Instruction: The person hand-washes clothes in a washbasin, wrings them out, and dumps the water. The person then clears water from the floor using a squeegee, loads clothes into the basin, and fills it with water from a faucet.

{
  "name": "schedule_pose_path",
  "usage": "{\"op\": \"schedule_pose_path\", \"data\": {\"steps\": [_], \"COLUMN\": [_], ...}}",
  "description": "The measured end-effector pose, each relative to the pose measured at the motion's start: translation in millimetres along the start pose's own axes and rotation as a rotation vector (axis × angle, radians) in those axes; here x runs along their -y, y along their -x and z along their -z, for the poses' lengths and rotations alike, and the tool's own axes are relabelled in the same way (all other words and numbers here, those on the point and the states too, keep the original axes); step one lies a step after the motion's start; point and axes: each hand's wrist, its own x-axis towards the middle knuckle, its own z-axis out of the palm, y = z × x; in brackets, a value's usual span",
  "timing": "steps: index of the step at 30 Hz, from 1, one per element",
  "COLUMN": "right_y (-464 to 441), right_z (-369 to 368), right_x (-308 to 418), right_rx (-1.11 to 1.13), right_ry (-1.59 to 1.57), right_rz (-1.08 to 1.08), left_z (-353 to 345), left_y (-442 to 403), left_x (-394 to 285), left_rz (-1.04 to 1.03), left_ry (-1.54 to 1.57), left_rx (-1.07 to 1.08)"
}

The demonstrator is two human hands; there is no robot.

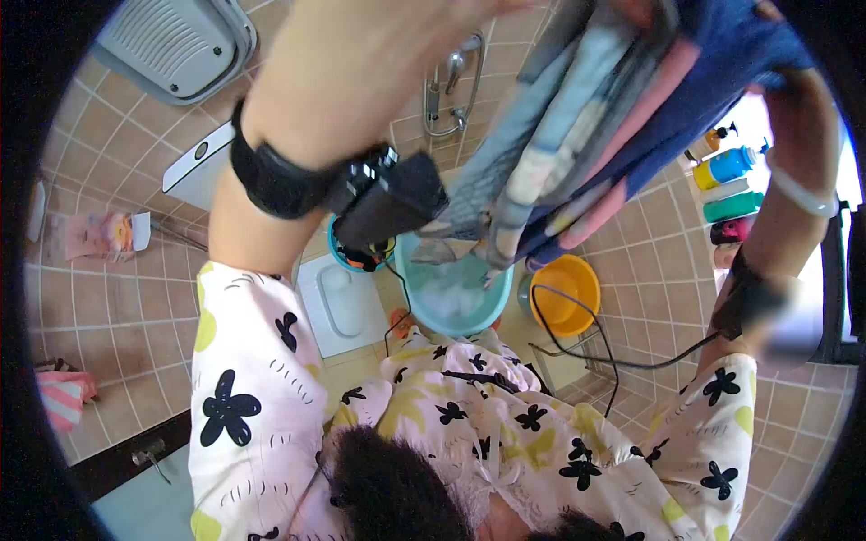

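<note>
The tiled floor (365, 362) carries several containers, and above it hangs a big bundle of wet-looking cloth (577, 135) in grey, navy and pink, the main thing in hand. The right hand (799, 90) grips its navy upper right edge, most fingers hidden in the folds; the left hand (483, 11) is blurred and cut off at the top, so I cannot tell how its fingers are set. The cloth's lower end hangs over the pale green basin (456, 328), mid-floor, which holds cloudy water with white suds (444, 293); whether cloth and water touch is unclear. Toward the floor's left edge lies a white squat toilet (311, 302). Near the right edge stands an orange bucket (582, 273), a black cable crossing before it. A smaller turquoise basin (337, 250), near the far left corner, holds dark, orange and yellow items (368, 260), partly hidden.
</note>
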Motion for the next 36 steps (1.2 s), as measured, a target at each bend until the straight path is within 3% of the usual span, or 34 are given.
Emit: {"op": "schedule_pose_path", "data": {"steps": [1, 2, 3, 6, 7, 8, 9, 10, 11, 12, 15, 17, 19, 20, 21, 23, 24, 28, 31, 32, 34, 36], "right_y": [4.0, 12.1, 21.0, 47.5, 70.2, 91.3, 118.8, 152.2, 179.0, 209.2, 291.3, 354.7, 414.1, 440.1, 454.4, 464.9, 476.6, 504.2, 562.1, 564.7, 519.1, 484.5], "right_z": [-5.5, -20.3, -51.4, -84.8, -93.5, -111.1, -127.9, -145.4, -165.8, -187.7, -245.5, -285.4, -326.6, -344.4, -357.2, -383.0, -392.8, -414.6, -430.3, -427.3, -403.2, -381.3], "right_x": [-8.8, -21.7, -30.4, -88.6, -155.4, -201.1, -249.6, -307.6, -350.2, -397.1, -523.9, -620.8, -705.2, -733.0, -753.9, -798.1, -819.2, -872.9, -921.7, -930.5, -932.2, -931.7], "right_rx": [0.046, -0.044, -0.132, -0.015, 0.070, 0.124, 0.119, 0.121, 0.093, 0.041, 0.001, 0.036, 0.033, 0.030, 0.042, 0.259, 0.568, 0.719, 0.706, 0.780, 1.018, 1.035], "right_ry": [0.094, 0.083, 0.076, 0.065, 0.038, 0.102, 0.046, 0.147, 0.133, 0.084, 0.148, 0.260, 0.295, 0.333, 0.330, 0.501, 0.626, 0.547, 0.536, 0.541, 0.523, 0.514], "right_rz": [-0.066, -0.154, -0.244, -0.520, -0.567, -0.535, -0.641, -0.514, -0.599, -0.710, -0.673, -0.742, -0.814, -0.878, -0.905, -1.148, -1.258, -1.417, -1.424, -1.385, -1.163, -1.070], "left_z": [-4.5, -5.8, -2.4, -6.8, -11.9, -11.3, -19.9, -30.9, -40.5, -45.2, -73.2, -80.6, -95.4, -99.8, -109.8, -123.0, -129.1, -152.3, -160.7, -174.0, -155.6, -125.7], "left_y": [2.8, 9.8, 27.9, 78.5, 106.1, 143.2, 176.7, 209.7, 265.9, 291.7, 412.9, 463.0, 519.9, 553.6, 576.8, 621.6, 652.9, 707.0, 749.3, 807.8, 839.3, 812.3], "left_x": [0.7, 14.1, 45.8, 137.4, 187.1, 233.0, 268.2, 302.3, 362.4, 382.9, 501.1, 555.7, 613.8, 642.1, 669.3, 721.7, 749.4, 835.3, 880.3, 919.2, 948.9, 934.7], "left_rz": [0.184, 0.304, 0.336, 0.533, 0.684, 0.585, 0.817, 0.994, 0.903, 1.000, 1.162, 1.276, 1.244, 1.409, 1.436, 1.469, 1.540, 1.730, 1.777, 1.620, 1.432, 1.480], "left_ry": [0.204, 0.308, 0.305, 0.215, 0.112, -0.253, -0.058, 0.054, -0.139, -0.107, -0.208, -0.220, -0.580, -0.416, -0.398, -0.878, -0.752, -0.942, -0.812, -0.706, -0.614, -0.649], "left_rx": [-0.059, -0.121, -0.203, -0.391, -0.411, -0.338, -0.413, -0.513, -0.521, -0.557, -0.723, -0.710, -0.738, -0.645, -0.639, -0.296, -0.173, 0.057, -0.114, 0.144, 0.388, 0.243]}}
